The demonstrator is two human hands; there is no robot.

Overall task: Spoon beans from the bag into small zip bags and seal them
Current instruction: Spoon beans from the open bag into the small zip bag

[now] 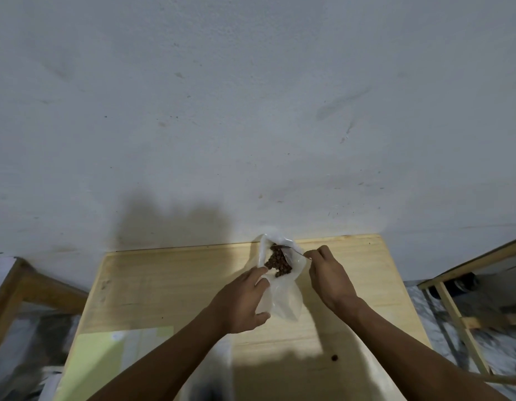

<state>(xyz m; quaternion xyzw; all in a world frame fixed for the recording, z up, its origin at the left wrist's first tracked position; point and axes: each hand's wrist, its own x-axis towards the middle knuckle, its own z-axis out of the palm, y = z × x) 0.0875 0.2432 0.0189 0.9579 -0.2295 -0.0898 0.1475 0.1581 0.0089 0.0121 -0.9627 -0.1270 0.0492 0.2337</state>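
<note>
Clear plastic bag (282, 296) of brown beans (278, 261) lies on the wooden table (170, 285), near its far edge by the wall, between the two hands. Left hand (242, 302) grips the bag's left side, fingers at the open mouth, thumb lower down. Right hand (329, 273) pinches a spoon (294, 250) handle, bowl end dipped into the beans. Stray bean (334, 357) sits on the table nearer the person. Flat zip bags (129, 342) lie at the near left.

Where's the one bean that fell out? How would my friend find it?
Start at the wooden table under the grey wall. The bag of beans sits near the far edge, held by both hands. The stray bean lies alone on bare wood at the near side, under the right arm, a single dark dot.
</note>
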